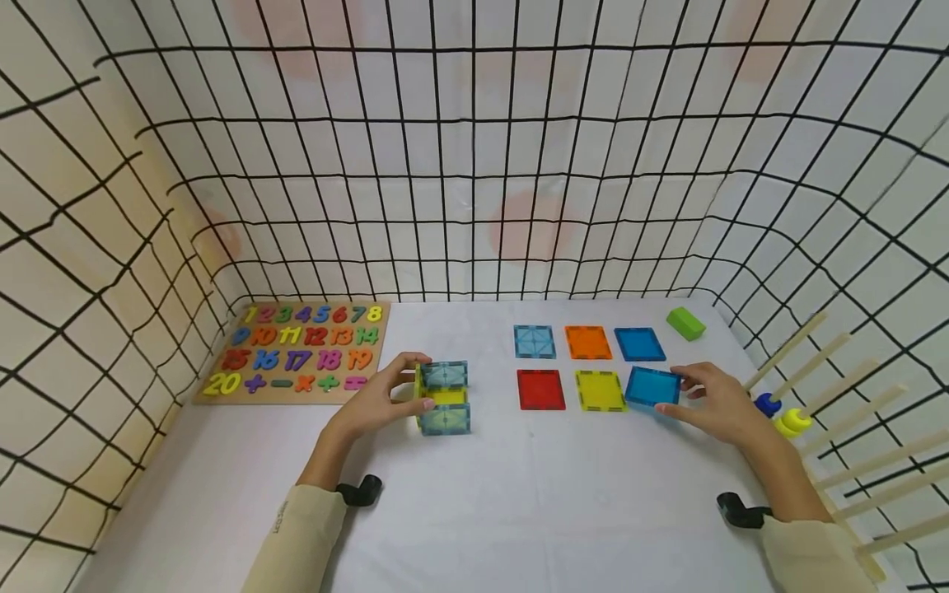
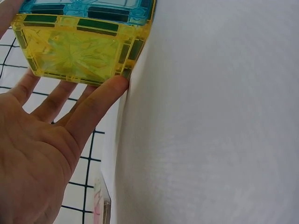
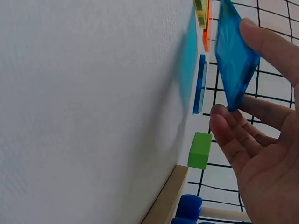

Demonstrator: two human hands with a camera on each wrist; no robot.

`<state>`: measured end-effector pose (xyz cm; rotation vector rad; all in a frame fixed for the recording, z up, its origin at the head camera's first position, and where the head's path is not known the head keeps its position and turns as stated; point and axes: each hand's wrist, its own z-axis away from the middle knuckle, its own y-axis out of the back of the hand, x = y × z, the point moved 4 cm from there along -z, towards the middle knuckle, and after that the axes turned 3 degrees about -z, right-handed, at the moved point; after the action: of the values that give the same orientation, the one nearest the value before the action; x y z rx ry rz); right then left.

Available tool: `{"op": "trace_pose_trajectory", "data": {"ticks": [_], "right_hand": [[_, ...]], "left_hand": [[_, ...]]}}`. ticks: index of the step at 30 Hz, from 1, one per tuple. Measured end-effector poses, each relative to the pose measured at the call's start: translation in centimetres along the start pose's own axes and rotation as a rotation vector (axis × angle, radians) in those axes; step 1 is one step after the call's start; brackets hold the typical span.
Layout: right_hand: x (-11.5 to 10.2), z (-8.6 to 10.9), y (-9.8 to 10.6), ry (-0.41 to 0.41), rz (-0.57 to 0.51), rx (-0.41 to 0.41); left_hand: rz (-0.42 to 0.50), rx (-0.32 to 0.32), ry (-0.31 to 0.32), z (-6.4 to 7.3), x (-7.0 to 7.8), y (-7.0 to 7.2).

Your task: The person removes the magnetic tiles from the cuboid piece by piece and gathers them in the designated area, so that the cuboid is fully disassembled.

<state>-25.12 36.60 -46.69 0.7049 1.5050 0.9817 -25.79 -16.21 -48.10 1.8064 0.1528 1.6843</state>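
Observation:
My left hand (image 1: 380, 398) grips the left side of a small open structure of magnetic tiles (image 1: 446, 418), thumb near and fingers on the far side. Its two light blue walls stand on either side of a yellow tile. Another yellow tile (image 2: 72, 51) forms the end by my fingers in the left wrist view. My right hand (image 1: 715, 405) pinches a blue magnetic tile (image 1: 652, 385) by its edges. In the right wrist view that blue tile (image 3: 233, 56) hangs tilted above the white tabletop, casting a bluish shadow.
Flat on the table lie a red tile (image 1: 540, 389), a yellow tile (image 1: 600, 390), a light blue tile (image 1: 535, 342), an orange tile (image 1: 589, 343) and another blue tile (image 1: 639, 344). A green block (image 1: 685, 324), number board (image 1: 289, 393) and wooden peg rack (image 1: 838, 387) stand around; black mesh encloses the table.

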Motion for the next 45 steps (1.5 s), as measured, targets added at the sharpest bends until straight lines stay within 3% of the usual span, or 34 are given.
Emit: {"op": "trace_pose_trajectory", "data": {"ticks": [7,11,25,29,36,40,45], "right_hand": [[1.3,-0.3,-0.1,0.003,0.040,-0.068],[1.5,-0.6,-0.5,0.052,0.070,-0.105],[1.0,-0.8,-0.7,0.125,0.111,-0.163],[1.0,-0.8,-0.7,0.107,0.076,-0.150],[0.8,-1.1,-1.0,0.055,-0.103,-0.056],[-0.2,-1.5,-1.4,0.064,-0.171,-0.010],[-2.4,-2.2,-2.3,0.037,-0.266,-0.017]], "left_hand": [[0.010,-0.003,0.012,0.0,-0.1,-0.1],[0.005,-0.001,0.008,0.0,-0.1,0.0],[-0.004,-0.001,0.024,0.0,0.0,0.0],[-0.004,-0.011,0.008,0.0,-0.1,0.1],[0.024,-0.056,-0.039,0.2,-0.4,0.4],[0.034,-0.062,-0.053,0.1,-0.5,0.4],[0.032,-0.060,-0.053,0.1,-0.4,0.4]]}}
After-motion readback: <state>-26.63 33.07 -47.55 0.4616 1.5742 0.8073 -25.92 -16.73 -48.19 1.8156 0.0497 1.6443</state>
